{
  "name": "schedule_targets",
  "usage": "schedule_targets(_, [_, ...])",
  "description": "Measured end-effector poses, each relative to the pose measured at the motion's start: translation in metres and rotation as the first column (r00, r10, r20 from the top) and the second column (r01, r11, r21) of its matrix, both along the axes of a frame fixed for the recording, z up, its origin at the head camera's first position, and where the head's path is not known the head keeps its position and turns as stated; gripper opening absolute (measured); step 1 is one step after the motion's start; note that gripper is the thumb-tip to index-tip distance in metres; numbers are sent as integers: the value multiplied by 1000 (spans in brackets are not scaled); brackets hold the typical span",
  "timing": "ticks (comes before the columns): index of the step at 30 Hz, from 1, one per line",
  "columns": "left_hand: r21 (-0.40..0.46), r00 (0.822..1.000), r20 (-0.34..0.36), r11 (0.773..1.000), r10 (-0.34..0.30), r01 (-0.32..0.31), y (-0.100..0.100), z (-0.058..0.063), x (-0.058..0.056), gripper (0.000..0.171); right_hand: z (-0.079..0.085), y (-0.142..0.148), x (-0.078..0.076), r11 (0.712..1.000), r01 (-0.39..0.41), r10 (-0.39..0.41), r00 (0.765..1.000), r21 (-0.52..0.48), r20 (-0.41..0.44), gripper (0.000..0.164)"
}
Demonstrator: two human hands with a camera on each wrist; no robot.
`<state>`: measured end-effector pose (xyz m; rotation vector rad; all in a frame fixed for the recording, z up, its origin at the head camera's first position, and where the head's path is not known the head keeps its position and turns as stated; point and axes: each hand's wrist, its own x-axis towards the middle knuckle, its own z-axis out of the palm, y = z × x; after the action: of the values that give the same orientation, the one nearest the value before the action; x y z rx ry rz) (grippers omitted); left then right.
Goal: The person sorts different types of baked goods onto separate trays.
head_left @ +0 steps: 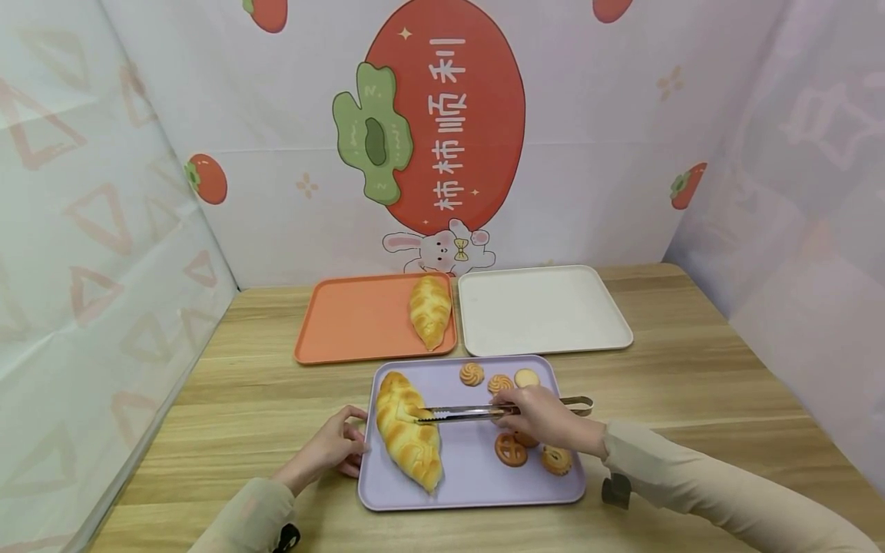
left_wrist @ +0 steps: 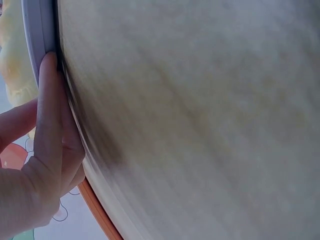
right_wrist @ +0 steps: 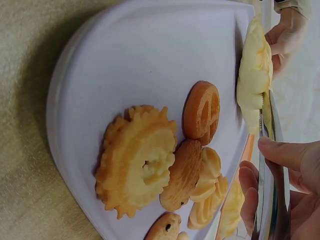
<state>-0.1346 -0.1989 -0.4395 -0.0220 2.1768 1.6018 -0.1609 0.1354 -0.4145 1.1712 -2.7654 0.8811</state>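
Observation:
My right hand (head_left: 535, 415) grips metal tongs (head_left: 463, 413), with the thumb and fingers on opposite sides. The tongs' toothed tips meet the right side of a large golden croissant-shaped bread (head_left: 408, 434), lying along the left part of the purple tray (head_left: 470, 493). In the right wrist view the tongs (right_wrist: 272, 185) reach up to that bread (right_wrist: 254, 75). Fingers fairly straight, my left hand (head_left: 336, 444) touches the tray's left rim; the left wrist view shows a finger (left_wrist: 48, 95) along the outside of the rim (left_wrist: 40, 30).
On the purple tray's right are several cookies, including a pretzel-shaped one (head_left: 511, 450), a scalloped one (right_wrist: 137, 165) and swirls (head_left: 472, 374). Behind stand an orange tray (head_left: 359, 319) with another croissant-shaped bread (head_left: 430, 311), and a white tray (head_left: 542, 311). Printed cloth walls surround the wooden table (head_left: 242, 384).

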Motion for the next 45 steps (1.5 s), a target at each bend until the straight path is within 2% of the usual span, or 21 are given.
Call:
schedule_targets(6, [6,1000,0,1000,-3,3,0,0,0,45,-1,1,-1,999,-3,2,1000,-35,-16,17])
schedule_targets(13, [11,1000,8,1000,1,-2,0,0,0,45,2,3,0,1000,4,-4,1000,-30,7,18])
schedule_targets(22, [-8,1000,5,1000,3,-3,1,1,-1,44,6,5,-5,999,12,-12,1000,-31,-14,17])
schedule_targets(34, [-4,1000,-7,1000,-7,7,0,1,0,44,16,-1,-16,998,9,-10,1000,-66,-9,18])
schedule_targets(45, [12,1000,-4,1000,-7,7,1,1,0,44,23,-12,-37,996,66,-68,997,-63,-28,20])
